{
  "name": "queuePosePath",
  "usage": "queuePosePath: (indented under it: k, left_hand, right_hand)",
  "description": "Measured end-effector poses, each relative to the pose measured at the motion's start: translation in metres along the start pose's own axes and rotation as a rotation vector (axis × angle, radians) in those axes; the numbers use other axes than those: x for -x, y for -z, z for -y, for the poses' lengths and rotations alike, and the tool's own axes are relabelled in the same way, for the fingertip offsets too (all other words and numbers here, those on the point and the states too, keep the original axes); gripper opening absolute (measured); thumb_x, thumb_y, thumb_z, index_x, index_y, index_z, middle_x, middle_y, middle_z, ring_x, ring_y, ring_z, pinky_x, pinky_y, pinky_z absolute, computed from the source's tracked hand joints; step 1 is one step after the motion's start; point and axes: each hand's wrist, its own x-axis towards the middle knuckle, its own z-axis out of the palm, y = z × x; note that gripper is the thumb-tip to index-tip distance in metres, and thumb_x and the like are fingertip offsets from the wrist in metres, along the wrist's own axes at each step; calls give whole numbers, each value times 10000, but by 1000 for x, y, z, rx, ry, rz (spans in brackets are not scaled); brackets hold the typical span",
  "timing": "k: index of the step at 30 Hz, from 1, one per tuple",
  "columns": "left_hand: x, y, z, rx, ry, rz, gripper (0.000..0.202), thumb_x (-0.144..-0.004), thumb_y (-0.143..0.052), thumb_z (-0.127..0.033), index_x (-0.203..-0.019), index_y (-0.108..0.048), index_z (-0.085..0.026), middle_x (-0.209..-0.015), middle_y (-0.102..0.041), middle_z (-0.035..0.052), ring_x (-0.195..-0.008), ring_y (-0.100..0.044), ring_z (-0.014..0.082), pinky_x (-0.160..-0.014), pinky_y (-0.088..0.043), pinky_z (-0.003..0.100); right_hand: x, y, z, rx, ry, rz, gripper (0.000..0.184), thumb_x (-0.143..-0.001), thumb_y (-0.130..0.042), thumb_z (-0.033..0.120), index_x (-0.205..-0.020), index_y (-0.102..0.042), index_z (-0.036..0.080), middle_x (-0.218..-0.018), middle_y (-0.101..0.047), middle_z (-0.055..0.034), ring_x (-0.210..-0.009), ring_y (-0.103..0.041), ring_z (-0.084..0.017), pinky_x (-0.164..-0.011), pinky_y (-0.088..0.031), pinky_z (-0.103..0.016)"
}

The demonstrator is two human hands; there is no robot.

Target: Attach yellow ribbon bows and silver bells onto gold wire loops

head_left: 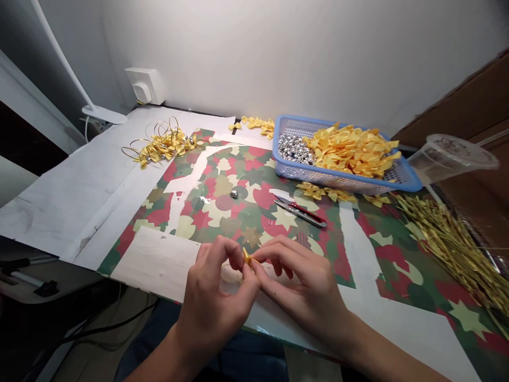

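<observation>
Both hands meet at the near edge of the table. My left hand [217, 297] and my right hand [302, 289] pinch a small yellow ribbon bow [247, 258] between their fingertips. A thin gold wire seems to run from the bow under my right fingers. Beyond the hands lie small red-handled thread snips [301, 210] and a single silver bell [234, 194] on the star-patterned paper [254, 212].
A blue basket [342, 180] at the back right holds yellow bows and silver bells. Finished bows with gold wire loops [163, 144] lie back left. A bundle of gold wires [457, 246] lies right, beside a tipped clear plastic cup [449, 156]. A white lamp base [104, 114] stands far left.
</observation>
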Motion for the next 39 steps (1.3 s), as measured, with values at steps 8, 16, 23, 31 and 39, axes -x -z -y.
queuePosePath:
  k: [8, 16, 23, 31, 39]
  left_hand:
    - [2, -1, 3, 8, 18, -22, 184, -708, -544, -110, -726, -409, -234, -616, -520, -61, -587, -557, 123, -562, -446, 233]
    - [0, 2, 0, 18, 16, -38, 186, -703, -538, -105, -710, -402, -233, -603, -510, -59, -580, -549, 123, -560, -446, 234]
    - [-1, 9, 14, 378, 175, 72, 161, -752, -532, -116, -743, -425, -235, -676, -519, -38, -644, -554, 126, -606, -469, 242]
    - [-2, 16, 23, 482, 130, 92, 142, -799, -565, -134, -848, -544, -266, -779, -598, -25, -730, -596, 136, -668, -488, 248]
    - [-3, 18, 22, 328, 11, 113, 205, -815, -534, -128, -945, -601, -273, -861, -643, -8, -807, -607, 152, -721, -491, 253]
  right_hand:
    - [1, 0, 0, 7, -54, 5, 88, -800, -560, 134, -740, -579, 195, -674, -596, 3, -533, -467, -102, -458, -391, -220]
    - [-2, 0, 1, -85, -180, 32, 118, -785, -561, 136, -683, -558, 196, -634, -576, 22, -491, -432, -88, -431, -373, -212]
    - [-6, 9, 2, -138, -43, 49, 123, -857, -540, 224, -937, -633, 217, -869, -642, -45, -787, -594, -166, -621, -492, -275]
    - [-7, 7, 1, -147, 101, 65, 144, -830, -570, 94, -913, -614, 202, -826, -687, -23, -735, -602, -153, -683, -487, -305]
    - [-6, 5, -2, 109, 240, -47, 148, -821, -555, 31, -857, -571, 173, -753, -646, -35, -702, -558, -153, -662, -440, -296]
